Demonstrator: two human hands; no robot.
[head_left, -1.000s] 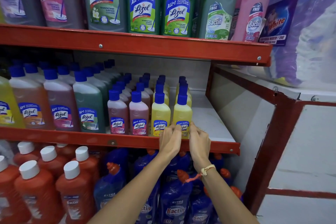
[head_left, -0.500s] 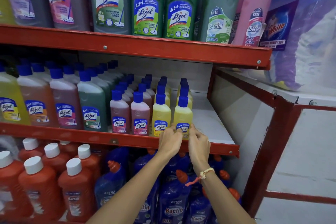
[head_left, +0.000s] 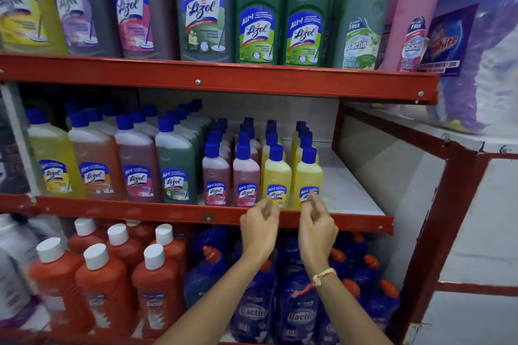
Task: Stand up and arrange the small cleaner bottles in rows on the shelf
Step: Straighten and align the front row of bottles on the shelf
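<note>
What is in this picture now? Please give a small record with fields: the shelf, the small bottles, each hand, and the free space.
shelf: middle red shelf, white floor
small bottles: four rows, all upright, blue caps; two pink rows on the left, two yellow rows on the right
front pink bottles: and
front yellow bottles: and
left hand: at the shelf edge, fingers loosely curled, holds nothing
right hand: fingertips at the label of the rightmost yellow bottle, no grip on it
free space: bare shelf floor right of the yellow rows

The right hand [head_left: 316, 228] covers part of the front yellow bottle's [head_left: 307, 176] label, back-row bottles hide behind the front ones, and the top-shelf bottles [head_left: 204, 8] are cropped.
</note>
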